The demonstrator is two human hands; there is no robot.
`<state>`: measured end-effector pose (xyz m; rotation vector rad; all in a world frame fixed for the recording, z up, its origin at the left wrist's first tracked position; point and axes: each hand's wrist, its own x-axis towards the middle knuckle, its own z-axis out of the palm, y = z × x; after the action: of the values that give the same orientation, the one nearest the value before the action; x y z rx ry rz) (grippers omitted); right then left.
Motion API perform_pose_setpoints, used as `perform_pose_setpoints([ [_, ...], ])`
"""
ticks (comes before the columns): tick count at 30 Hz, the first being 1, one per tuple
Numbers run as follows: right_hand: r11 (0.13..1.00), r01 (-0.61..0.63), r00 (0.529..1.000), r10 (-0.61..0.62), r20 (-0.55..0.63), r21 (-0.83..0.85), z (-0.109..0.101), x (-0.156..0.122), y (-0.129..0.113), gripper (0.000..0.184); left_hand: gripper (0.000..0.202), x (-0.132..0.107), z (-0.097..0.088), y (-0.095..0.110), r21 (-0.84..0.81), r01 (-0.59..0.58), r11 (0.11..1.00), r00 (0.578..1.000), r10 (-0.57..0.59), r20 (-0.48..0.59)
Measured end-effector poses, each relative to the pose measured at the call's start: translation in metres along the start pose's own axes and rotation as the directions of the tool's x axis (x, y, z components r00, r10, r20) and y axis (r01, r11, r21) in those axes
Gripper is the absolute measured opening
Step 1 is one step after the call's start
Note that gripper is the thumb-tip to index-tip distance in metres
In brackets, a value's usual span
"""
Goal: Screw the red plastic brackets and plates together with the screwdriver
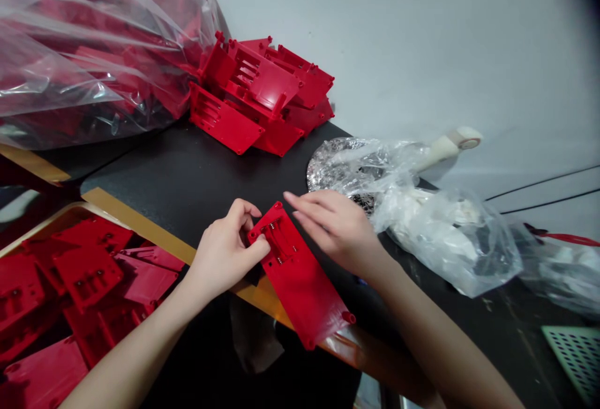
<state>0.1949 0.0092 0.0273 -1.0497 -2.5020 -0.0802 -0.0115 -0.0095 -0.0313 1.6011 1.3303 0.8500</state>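
A flat red plastic panel [300,277] with small metal contacts near its top lies tilted over the front edge of the black table [187,177]. My left hand [227,249] grips the panel's upper left corner, thumb pressed on its face. My right hand [335,227] hovers at the panel's upper right, fingers stretched out flat and pointing left, holding nothing that I can see.
A heap of red plastic housings [257,96] sits at the back, beside a large clear bag of red parts [84,52]. A box of red panels [70,284] is at lower left. Clear bags with white parts [435,234] and a foil dish [332,162] lie right.
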Motion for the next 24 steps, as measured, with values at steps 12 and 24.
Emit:
perform_pose_setpoints([
  [12,0.769,-0.621,0.655,0.615,0.439,-0.150,-0.063,-0.151,0.035,0.025,0.023,-0.003,0.003,0.012,0.245,0.054,0.968,0.997,-0.041,-0.060],
  [24,0.853,-0.521,0.850,0.518,0.094,0.008,-0.075,-0.141,0.021,0.015,0.022,-0.047,0.011,0.018,-0.100,0.263,0.960,0.947,-0.237,0.217],
])
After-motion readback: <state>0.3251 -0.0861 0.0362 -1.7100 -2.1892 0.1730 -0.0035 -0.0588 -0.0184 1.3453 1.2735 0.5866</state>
